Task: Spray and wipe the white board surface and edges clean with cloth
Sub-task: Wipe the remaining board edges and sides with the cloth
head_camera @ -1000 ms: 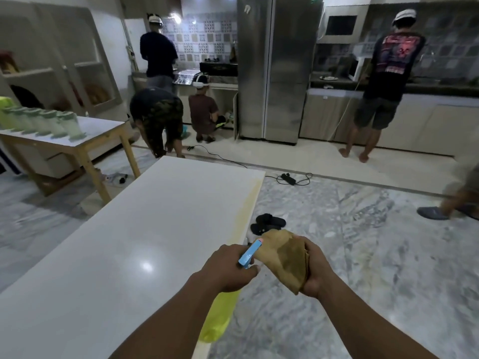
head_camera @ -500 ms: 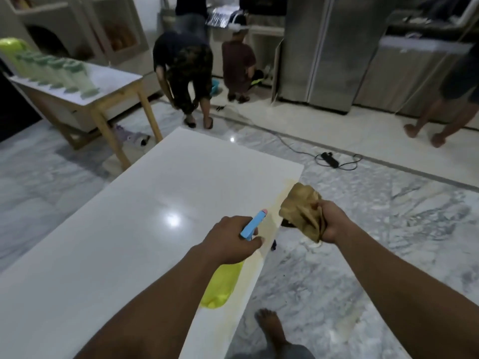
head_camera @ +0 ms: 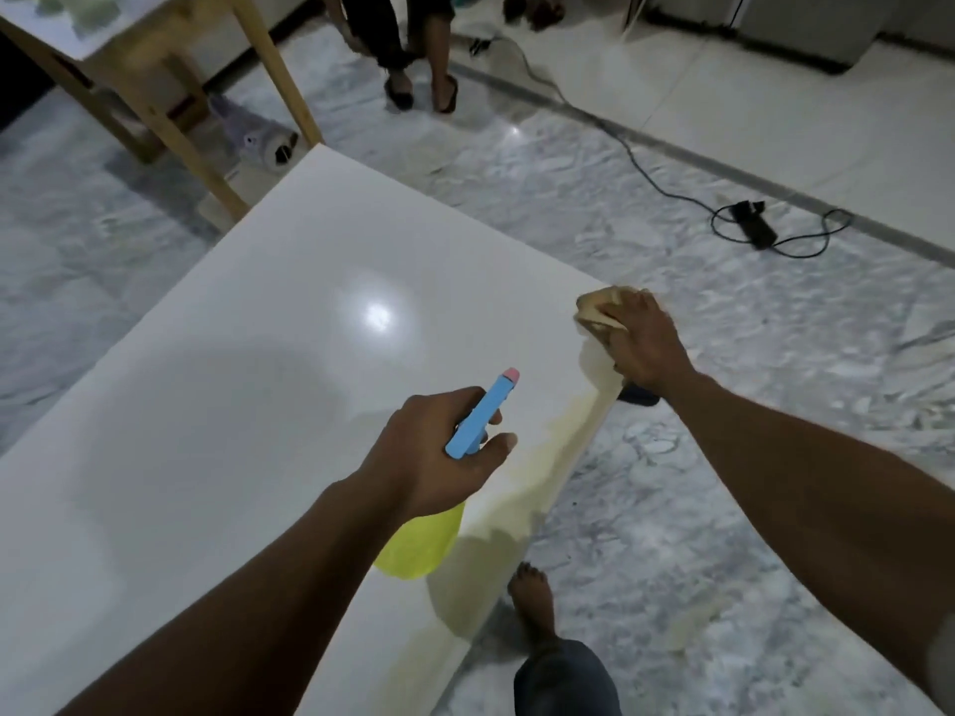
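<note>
Head camera: left hand [head_camera: 434, 452] grips a blue-topped yellow spray bottle [head_camera: 480, 416] over the white board [head_camera: 258, 354] near its right edge; right hand [head_camera: 646, 348] clutches the tan cloth [head_camera: 594, 310], pressing it on the board's far right corner.

Your board [head_camera: 258, 354] is smooth, glossy white and throws back a bright glare. Your cloth [head_camera: 599, 307] is crumpled tan fabric. Your bottle [head_camera: 418, 545] is translucent yellow plastic with an opaque blue plastic head. The floor [head_camera: 672, 483] is polished veined marble; the table [head_camera: 155, 95] has bare wood legs.
</note>
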Action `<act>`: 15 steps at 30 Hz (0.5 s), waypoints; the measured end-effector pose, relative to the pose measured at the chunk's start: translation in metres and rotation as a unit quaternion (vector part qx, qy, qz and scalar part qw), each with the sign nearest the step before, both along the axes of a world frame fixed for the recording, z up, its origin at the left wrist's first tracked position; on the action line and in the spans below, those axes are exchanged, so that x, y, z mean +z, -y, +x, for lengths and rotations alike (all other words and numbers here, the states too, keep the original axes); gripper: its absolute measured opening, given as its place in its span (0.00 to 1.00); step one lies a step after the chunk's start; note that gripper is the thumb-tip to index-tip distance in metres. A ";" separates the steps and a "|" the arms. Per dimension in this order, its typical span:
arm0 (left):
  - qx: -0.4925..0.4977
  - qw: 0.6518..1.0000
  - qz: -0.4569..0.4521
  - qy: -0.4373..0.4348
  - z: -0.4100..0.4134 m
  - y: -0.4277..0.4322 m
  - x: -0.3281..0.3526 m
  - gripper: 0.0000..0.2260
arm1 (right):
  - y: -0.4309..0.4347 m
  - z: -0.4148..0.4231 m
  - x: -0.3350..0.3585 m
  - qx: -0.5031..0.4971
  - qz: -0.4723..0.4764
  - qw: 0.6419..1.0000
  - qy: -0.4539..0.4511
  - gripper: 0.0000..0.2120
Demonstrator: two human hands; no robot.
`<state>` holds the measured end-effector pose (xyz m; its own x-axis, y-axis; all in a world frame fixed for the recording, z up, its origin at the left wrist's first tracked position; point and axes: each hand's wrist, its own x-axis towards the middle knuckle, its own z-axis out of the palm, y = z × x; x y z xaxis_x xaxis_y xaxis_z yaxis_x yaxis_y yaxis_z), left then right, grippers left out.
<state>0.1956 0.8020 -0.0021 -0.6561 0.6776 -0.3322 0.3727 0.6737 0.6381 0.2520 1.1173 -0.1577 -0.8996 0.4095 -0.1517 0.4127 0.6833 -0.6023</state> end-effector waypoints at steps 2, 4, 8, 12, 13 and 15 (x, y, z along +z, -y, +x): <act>0.012 1.000 0.007 0.011 -0.003 -0.004 -0.005 0.07 | 0.000 0.000 -0.027 -0.035 0.043 0.997 0.059 0.26; 0.019 1.000 0.004 0.017 -0.007 -0.005 -0.008 0.07 | -0.001 -0.002 -0.029 -0.033 0.050 0.996 0.068 0.32; 0.012 1.000 -0.024 0.002 -0.011 -0.005 -0.017 0.07 | -0.007 -0.003 -0.024 -0.029 0.040 0.998 0.042 0.33; 0.031 0.999 -0.039 0.005 -0.011 0.002 -0.024 0.07 | 0.017 -0.001 -0.039 -0.082 0.102 0.991 -0.005 0.28; 0.038 0.999 -0.037 0.005 -0.010 0.005 -0.026 0.07 | 0.022 -0.002 -0.042 -0.094 0.119 0.988 -0.006 0.27; 0.041 0.998 -0.036 0.008 -0.006 0.013 -0.029 0.08 | 0.031 -0.001 -0.046 -0.107 0.137 0.985 -0.004 0.26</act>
